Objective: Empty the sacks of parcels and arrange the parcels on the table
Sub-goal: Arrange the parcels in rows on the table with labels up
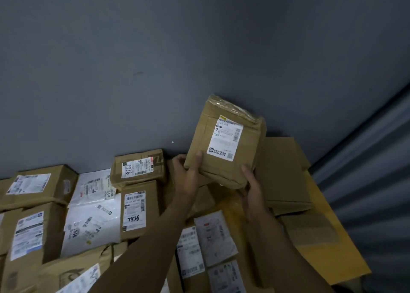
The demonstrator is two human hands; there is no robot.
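Before the grey wall [155,60], a yellow table [328,244] is covered with brown and white parcels [133,210] laid label-up. One brown parcel [226,142] is held raised above them. Its long axis is near upright, its taped end is pointed up at the wall, and its label [225,137] is faced to the camera. Its lower corners are gripped by the left hand [187,177] and the right hand [253,188]. Both thumbs are pressed on the front. The left fingers are curled round the edge, and the right fingers are hidden beneath.

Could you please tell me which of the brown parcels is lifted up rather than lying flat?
The taped brown parcel, gripped at its lower corners by the left hand and right hand, before the grey wall; all others lie flat.
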